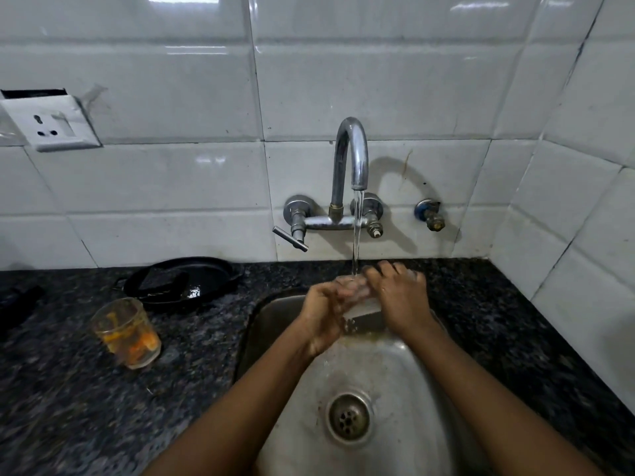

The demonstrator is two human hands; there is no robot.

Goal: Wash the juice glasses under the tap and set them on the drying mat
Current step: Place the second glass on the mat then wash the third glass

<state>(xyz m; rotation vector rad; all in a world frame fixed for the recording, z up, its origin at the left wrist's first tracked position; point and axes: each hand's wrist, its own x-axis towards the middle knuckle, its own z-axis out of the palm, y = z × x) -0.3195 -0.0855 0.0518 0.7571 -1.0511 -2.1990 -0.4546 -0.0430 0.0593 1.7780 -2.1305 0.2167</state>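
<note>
Nearest us the sink lies under both forearms, its drain straight below, so whatever runs off the glass falls into the basin and not onto the counter. Above the far part of the basin we hold a clear glass tipped on its side between our hands, its mouth toward the stream so the water can reach the inside. Our left hand cups it from the left with fingers curled round the wall; our right hand grips from the right, fingers bent over the rim end, probably to rub it while it rinses. Exactly how the fingertips sit on the glass we cannot tell, since water and clear glass blur together. To the left, on the counter well apart from the sink, a second glass stands upright with orange dregs inside, parked there, we judge, to wait its turn. Behind it lies a black pan. Farthest back the tap juts from the tiled wall, running a thin stream onto the held glass. We see no drying mat.
</note>
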